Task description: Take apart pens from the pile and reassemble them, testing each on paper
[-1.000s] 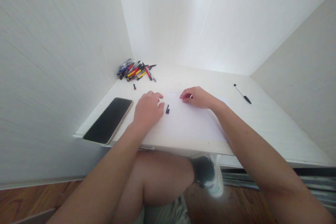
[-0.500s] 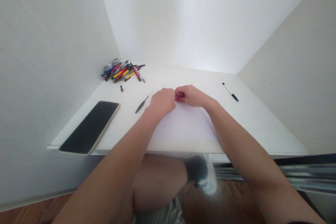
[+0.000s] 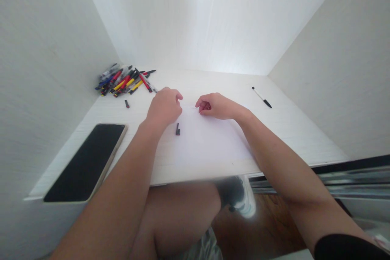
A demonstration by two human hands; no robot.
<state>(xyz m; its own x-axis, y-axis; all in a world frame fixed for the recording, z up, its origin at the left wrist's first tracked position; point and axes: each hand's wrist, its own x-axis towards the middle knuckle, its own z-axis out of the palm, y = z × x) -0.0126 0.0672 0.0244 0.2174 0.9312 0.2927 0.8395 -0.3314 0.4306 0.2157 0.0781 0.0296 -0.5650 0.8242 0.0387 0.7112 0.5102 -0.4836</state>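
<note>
My left hand (image 3: 166, 105) hovers at the far left part of the white paper sheet (image 3: 210, 142), thumb and forefinger apart with a gap between them; its other fingers are hidden beneath. A small dark pen cap with a clip (image 3: 178, 129) lies just below it, near the sheet's left side. My right hand (image 3: 215, 105) rests over the sheet's far edge, its fingers curled in towards the thumb. Anything inside that curl is too small or hidden to name. The slim dark pen part seen earlier is out of sight, around where my left wrist is.
A heap of pens (image 3: 124, 81) in several colours lies at the back left, with a small dark cap (image 3: 127, 104) in front. A phone (image 3: 87, 162) overhangs the front left edge. A white pen with a black cap (image 3: 262, 97) lies right. White walls (image 3: 195, 16) enclose the desk.
My hands, together before, have come apart, with my left hand moved left. The small cap on the paper now shows, while the slim dark part is covered. The view has shifted slightly.
</note>
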